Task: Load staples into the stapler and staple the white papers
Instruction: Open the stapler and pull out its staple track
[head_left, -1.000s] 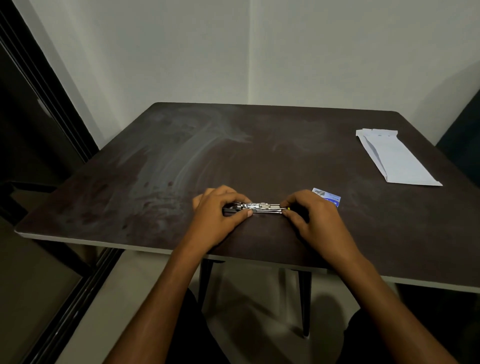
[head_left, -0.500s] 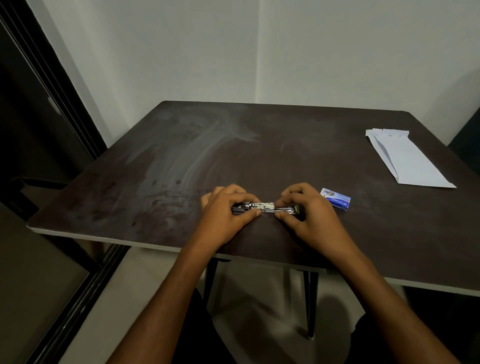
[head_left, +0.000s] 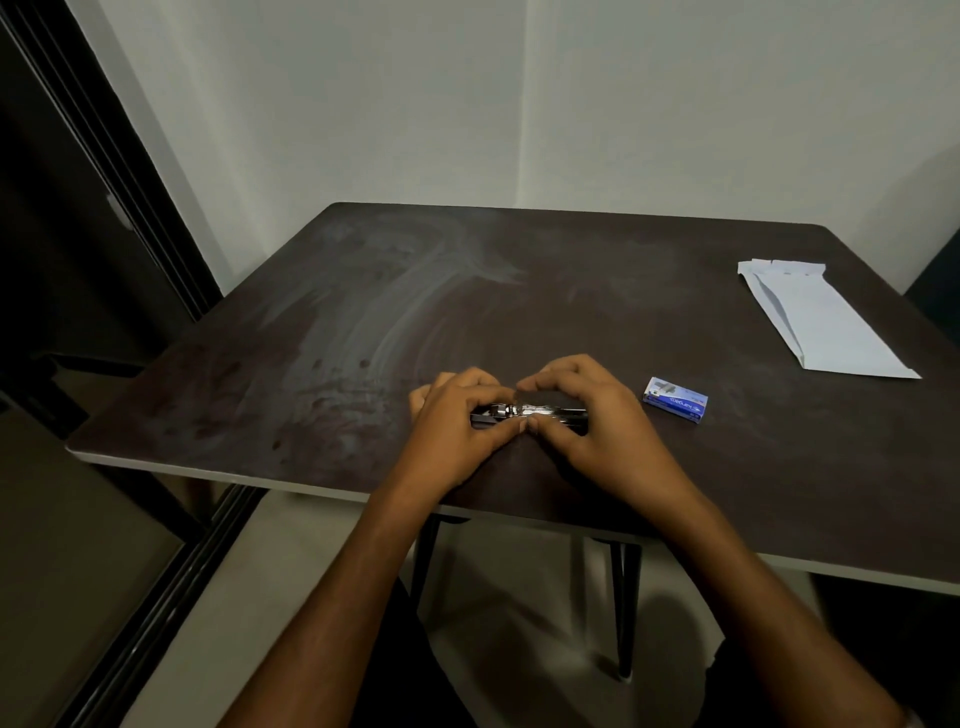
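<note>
A small metal stapler (head_left: 524, 413) lies flat near the front edge of the dark table (head_left: 519, 291), its shiny channel showing between my hands. My left hand (head_left: 457, 426) grips its left end. My right hand (head_left: 587, 415) covers its right part, thumb and forefinger pinching at the middle where both hands' fingertips meet. Most of the stapler is hidden under the fingers. A small blue staple box (head_left: 675, 400) rests just right of my right hand. The folded white papers (head_left: 821, 322) lie at the table's far right.
The table stands in a corner of light walls, with a dark sliding door frame (head_left: 104, 156) at the left. Its front edge runs just below my wrists, with the table legs (head_left: 623, 603) and the floor beneath.
My right hand has slid left along the stapler until its fingertips meet those of my left hand. The view has tilted up slightly. Staple box and papers have not moved.
</note>
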